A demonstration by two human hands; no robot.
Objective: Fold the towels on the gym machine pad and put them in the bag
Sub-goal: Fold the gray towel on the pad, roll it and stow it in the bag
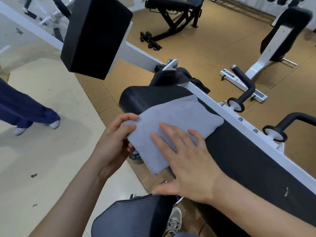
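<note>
Left hand [114, 142] pinches grey towel [179, 113]; right hand [188, 165] presses it flat-fingered onto black pad [239, 151]

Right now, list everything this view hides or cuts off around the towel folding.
The bag: none plainly seen in the head view; dark fabric behind the white frame bar could be it, half hidden.
The towel: its layers, covered by the flat right hand.
The left hand: its fingers under the towel's edge, hidden by the towel.
Other towels: none visible.
</note>
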